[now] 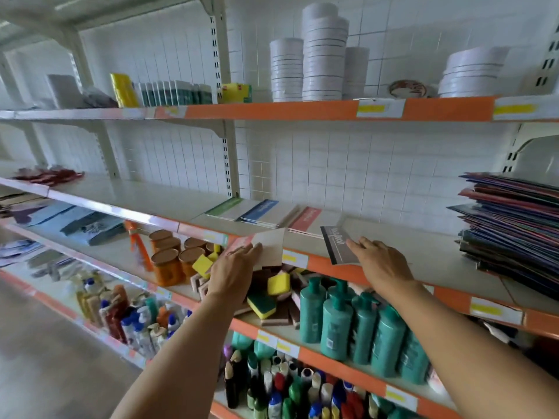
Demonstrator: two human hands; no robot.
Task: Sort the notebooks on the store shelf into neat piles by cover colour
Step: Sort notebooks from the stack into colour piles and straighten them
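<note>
Two hands at the front edge of the middle shelf, each on a notebook. Left hand holds a red-striped notebook that sticks out past the shelf edge, tilted, fingers laid over its cover, thumb hidden underneath so grip type unclear. Right hand grips a dark grey notebook at its near right corner, fingers on top; book overhangs the edge, just right of the red-striped one, small gap between them. Farther back on the same shelf, three flat lots side by side: green-striped notebooks left, blue-striped notebooks in the middle overlapping them, another red-striped pile right. Far right of the shelf: tall messy stack of dark folders, edges fanned out unevenly, well apart from the hands. Shelf below has yellow-green sponges, orange jars and teal pump bottles. Top shelf carries stacks of white round tins.
</note>
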